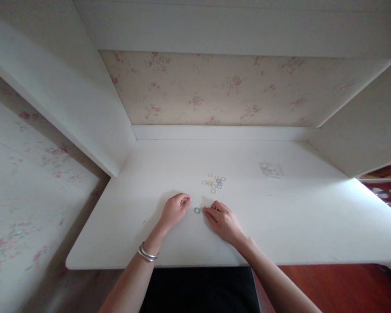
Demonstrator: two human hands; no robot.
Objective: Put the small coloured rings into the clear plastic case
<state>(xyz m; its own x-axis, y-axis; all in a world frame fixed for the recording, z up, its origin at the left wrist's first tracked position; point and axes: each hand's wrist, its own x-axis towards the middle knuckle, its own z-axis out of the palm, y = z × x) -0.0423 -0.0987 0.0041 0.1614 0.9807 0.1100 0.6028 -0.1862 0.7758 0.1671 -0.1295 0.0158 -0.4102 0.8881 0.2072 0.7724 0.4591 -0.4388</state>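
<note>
On the white table lies a small green ring (197, 210), flat between my two hands. My right hand (224, 221) rests on the table just right of it, fingers curled and pinched; a hint of green shows at the fingertips, too small to name. To the upper left of the green ring, my left hand (176, 210) is closed with thumb and fingertips together, and whatever it may hold is hidden. Beyond my hands, several thin rings (213, 191) in yellowish and grey tones lie in a loose, partly overlapping cluster.
A clear plastic bag (271, 170) lies at the right on the white table (313, 217). White panels (97, 87) enclose the left, right and top, with a floral back wall (215, 91). The table's front edge runs below my forearms.
</note>
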